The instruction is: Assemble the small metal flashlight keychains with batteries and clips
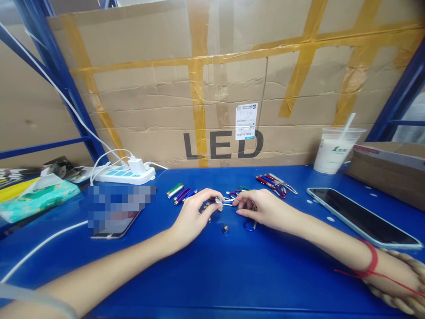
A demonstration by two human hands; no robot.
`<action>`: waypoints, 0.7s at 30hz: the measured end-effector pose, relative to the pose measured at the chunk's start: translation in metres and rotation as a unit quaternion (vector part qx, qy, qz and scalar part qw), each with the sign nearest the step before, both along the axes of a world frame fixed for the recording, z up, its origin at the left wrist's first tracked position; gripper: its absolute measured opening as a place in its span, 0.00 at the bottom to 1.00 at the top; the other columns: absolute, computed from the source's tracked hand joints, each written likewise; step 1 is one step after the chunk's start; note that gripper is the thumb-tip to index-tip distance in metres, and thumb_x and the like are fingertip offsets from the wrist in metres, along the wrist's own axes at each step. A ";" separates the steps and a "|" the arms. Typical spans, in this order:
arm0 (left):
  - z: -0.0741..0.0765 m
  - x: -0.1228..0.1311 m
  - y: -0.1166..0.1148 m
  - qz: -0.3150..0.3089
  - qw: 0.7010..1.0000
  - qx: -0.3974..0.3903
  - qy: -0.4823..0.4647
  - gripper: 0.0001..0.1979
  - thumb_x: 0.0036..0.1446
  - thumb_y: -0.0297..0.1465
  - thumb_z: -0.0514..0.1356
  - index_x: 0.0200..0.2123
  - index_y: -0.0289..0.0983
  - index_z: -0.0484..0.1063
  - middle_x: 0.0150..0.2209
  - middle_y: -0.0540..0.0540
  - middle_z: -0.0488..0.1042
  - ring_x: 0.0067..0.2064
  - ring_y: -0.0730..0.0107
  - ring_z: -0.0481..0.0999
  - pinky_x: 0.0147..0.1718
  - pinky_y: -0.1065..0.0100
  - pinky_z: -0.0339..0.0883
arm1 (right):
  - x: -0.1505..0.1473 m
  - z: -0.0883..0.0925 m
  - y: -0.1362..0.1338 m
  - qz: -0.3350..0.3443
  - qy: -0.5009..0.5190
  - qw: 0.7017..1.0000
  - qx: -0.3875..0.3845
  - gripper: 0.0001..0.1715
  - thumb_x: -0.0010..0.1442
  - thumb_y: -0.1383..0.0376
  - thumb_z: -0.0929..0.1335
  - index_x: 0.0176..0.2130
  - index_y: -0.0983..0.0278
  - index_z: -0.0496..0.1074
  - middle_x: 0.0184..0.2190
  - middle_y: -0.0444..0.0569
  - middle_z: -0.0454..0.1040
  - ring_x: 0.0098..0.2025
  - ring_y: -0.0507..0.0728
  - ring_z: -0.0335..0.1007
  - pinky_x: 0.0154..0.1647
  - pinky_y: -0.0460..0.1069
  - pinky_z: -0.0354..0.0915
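Brown cardboard (pixel 149 110) is bearing black lettering (pixel 214 146), "LED", behind the blue table (pixel 212 274). Left hand (pixel 192 217) is pinching a silver tube (pixel 218 200) between thumb and forefinger, mid-table; right hand (pixel 260 206) is curling just beside, fingertips close together, hold impossible to tell.

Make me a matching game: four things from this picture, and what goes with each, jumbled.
1. Left hand
2. Cup
3. Power strip
4. Label

A. Stuck on the LED box
B. Has a straw sticking out
C. Holding a small tube at the fingertips
D. Has a white plug in it

Pairs: 1-C, 2-B, 3-D, 4-A
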State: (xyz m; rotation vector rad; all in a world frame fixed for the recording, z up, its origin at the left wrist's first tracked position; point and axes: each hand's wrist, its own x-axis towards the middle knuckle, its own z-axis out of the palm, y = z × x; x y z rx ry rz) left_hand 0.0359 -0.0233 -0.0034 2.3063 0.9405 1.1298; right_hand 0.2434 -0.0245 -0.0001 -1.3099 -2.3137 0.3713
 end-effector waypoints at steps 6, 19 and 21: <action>0.000 0.001 0.000 -0.013 1.000 0.002 0.010 0.04 0.57 0.28 0.56 0.34 0.37 0.71 0.35 0.48 0.75 0.38 0.68 0.74 0.40 0.68 0.66 | -0.001 0.001 -0.002 -0.019 -0.022 1.000 0.011 0.06 0.54 0.63 0.68 0.32 0.61 0.76 0.28 0.46 0.77 0.27 0.54 0.71 0.27 0.46 0.62; -0.004 0.000 0.002 -0.029 0.999 0.038 0.026 0.05 0.55 0.29 0.60 0.35 0.37 0.74 0.35 0.48 0.77 0.38 0.67 0.74 0.41 0.67 0.66 | -0.010 0.008 -0.014 0.022 0.122 0.955 0.270 0.07 0.57 0.66 0.67 0.34 0.62 0.77 0.31 0.47 0.79 0.32 0.54 0.72 0.34 0.47 0.67; -0.005 0.000 0.002 -0.029 0.998 0.044 0.027 0.06 0.54 0.30 0.61 0.37 0.37 0.74 0.35 0.48 0.78 0.37 0.67 0.75 0.41 0.67 0.66 | -0.011 0.009 -0.017 0.068 0.135 0.944 0.292 0.07 0.57 0.68 0.67 0.35 0.63 0.76 0.32 0.48 0.79 0.33 0.53 0.72 0.36 0.47 0.68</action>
